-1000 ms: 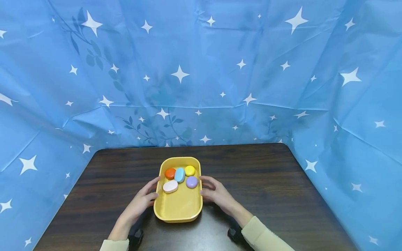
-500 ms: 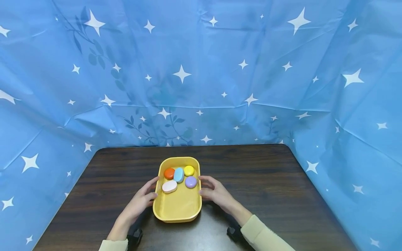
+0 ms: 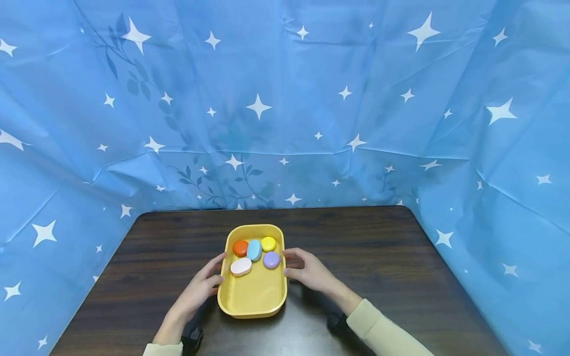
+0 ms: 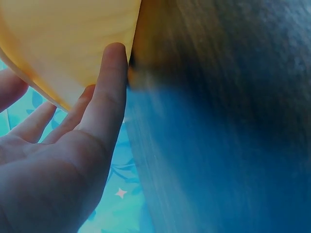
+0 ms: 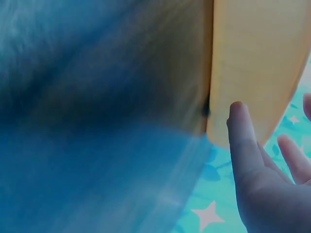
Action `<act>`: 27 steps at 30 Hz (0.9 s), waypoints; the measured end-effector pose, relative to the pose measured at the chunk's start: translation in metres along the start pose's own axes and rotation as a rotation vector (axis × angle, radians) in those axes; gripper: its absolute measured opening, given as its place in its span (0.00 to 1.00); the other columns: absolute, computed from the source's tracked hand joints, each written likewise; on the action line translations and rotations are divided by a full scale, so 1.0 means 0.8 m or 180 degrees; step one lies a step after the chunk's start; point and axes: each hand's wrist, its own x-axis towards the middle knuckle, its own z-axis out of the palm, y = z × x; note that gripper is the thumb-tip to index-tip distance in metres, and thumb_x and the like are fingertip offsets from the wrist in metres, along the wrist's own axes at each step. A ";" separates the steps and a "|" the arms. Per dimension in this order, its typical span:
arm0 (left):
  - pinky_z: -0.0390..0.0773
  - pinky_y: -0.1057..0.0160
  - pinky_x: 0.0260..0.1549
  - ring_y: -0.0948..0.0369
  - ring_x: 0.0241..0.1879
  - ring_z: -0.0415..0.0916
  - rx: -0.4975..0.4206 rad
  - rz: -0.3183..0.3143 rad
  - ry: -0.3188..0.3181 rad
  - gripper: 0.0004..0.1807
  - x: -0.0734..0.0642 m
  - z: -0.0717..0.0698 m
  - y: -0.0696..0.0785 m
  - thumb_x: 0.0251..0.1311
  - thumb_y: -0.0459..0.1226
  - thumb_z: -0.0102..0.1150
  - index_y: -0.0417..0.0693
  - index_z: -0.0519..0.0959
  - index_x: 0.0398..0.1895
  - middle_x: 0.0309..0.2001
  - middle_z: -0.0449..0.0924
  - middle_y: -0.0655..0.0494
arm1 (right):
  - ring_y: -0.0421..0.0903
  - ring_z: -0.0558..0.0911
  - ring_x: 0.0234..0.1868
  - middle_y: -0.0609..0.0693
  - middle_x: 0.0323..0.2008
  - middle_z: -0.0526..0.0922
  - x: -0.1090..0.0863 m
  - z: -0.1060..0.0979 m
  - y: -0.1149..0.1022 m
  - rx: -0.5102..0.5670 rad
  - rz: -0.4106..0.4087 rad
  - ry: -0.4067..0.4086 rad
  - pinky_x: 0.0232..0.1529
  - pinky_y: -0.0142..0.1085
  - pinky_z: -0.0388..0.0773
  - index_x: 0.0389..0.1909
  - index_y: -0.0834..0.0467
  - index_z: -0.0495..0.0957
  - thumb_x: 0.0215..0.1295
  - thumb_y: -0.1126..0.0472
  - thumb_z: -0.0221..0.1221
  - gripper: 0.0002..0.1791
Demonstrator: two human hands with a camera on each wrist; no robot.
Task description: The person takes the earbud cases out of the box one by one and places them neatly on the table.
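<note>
A yellow rectangular tray [image 3: 251,299] with rounded corners lies on the table in the head view. Grouped in its far half are smooth rounded pieces: orange [image 3: 241,248], light blue [image 3: 254,250], yellow [image 3: 268,244], purple [image 3: 271,260] and pale pink [image 3: 241,267]. My left hand [image 3: 198,287] is at the tray's left side; the left wrist view shows extended fingers [image 4: 112,73] against the outer wall. At the right side is my right hand [image 3: 311,272], its fingertips at the rim. In the right wrist view its fingers [image 5: 243,131] are extended beside the wall; contact is unclear.
The dark wooden table [image 3: 378,257] stretches around the tray on all sides. Behind it hangs a blue cloth [image 3: 285,99] with white stars and leaf prints. Black wrist straps show near both sleeves.
My right wrist and forearm have shifted slightly right, with the fingertips still at the tray's edge. The left hand, tray and pieces keep their places; the head view shifts a little.
</note>
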 end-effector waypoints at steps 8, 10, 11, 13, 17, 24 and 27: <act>0.76 0.41 0.57 0.41 0.66 0.69 0.0024 -0.0005 -0.0035 0.34 0.002 0.000 0.002 0.71 0.32 0.47 0.50 0.56 0.80 0.73 0.58 0.34 | 0.58 0.80 0.59 0.59 0.60 0.79 0.003 -0.014 -0.015 -0.0624 -0.0159 0.0211 0.58 0.55 0.77 0.64 0.62 0.75 0.70 0.59 0.62 0.23; 0.75 0.41 0.57 0.41 0.66 0.69 0.0028 -0.0029 -0.0032 0.34 0.001 0.000 0.003 0.71 0.31 0.47 0.51 0.56 0.80 0.73 0.58 0.35 | 0.59 0.79 0.60 0.60 0.60 0.79 0.004 -0.019 -0.020 -0.0720 -0.0206 0.0237 0.58 0.55 0.77 0.63 0.62 0.76 0.70 0.59 0.62 0.23; 0.76 0.41 0.57 0.42 0.66 0.69 0.0041 -0.0032 -0.0032 0.34 0.002 0.000 0.003 0.71 0.32 0.47 0.51 0.56 0.80 0.73 0.58 0.35 | 0.59 0.79 0.60 0.60 0.60 0.79 0.005 -0.021 -0.023 -0.0761 -0.0235 0.0252 0.58 0.55 0.77 0.63 0.63 0.76 0.70 0.59 0.62 0.22; 0.76 0.42 0.57 0.42 0.66 0.69 0.0055 -0.0042 -0.0020 0.34 0.003 0.001 0.003 0.71 0.32 0.46 0.52 0.56 0.80 0.73 0.58 0.36 | 0.60 0.79 0.60 0.60 0.59 0.79 0.006 -0.026 -0.029 -0.0862 -0.0288 0.0291 0.58 0.55 0.77 0.62 0.63 0.76 0.70 0.60 0.62 0.22; 0.77 0.43 0.56 0.43 0.65 0.70 0.0053 -0.0039 0.0021 0.34 0.007 0.002 0.001 0.71 0.32 0.46 0.52 0.57 0.80 0.73 0.59 0.37 | 0.56 0.80 0.58 0.55 0.57 0.81 0.010 -0.032 -0.042 -0.1106 -0.0367 0.0388 0.57 0.52 0.78 0.60 0.61 0.78 0.70 0.60 0.62 0.20; 0.77 0.43 0.56 0.44 0.65 0.71 0.0054 -0.0025 0.0047 0.34 0.006 0.003 -0.004 0.71 0.32 0.46 0.52 0.57 0.80 0.73 0.60 0.37 | 0.50 0.80 0.58 0.50 0.56 0.81 0.022 -0.032 -0.057 -0.1683 -0.0587 0.0362 0.60 0.49 0.77 0.59 0.59 0.80 0.68 0.59 0.64 0.20; 0.77 0.43 0.57 0.44 0.64 0.71 0.0078 0.0007 0.0067 0.34 0.005 0.004 -0.004 0.71 0.32 0.46 0.52 0.57 0.80 0.73 0.60 0.38 | 0.50 0.78 0.60 0.50 0.57 0.81 0.027 -0.031 -0.063 -0.1929 -0.0668 0.0288 0.62 0.51 0.75 0.59 0.57 0.81 0.68 0.57 0.64 0.20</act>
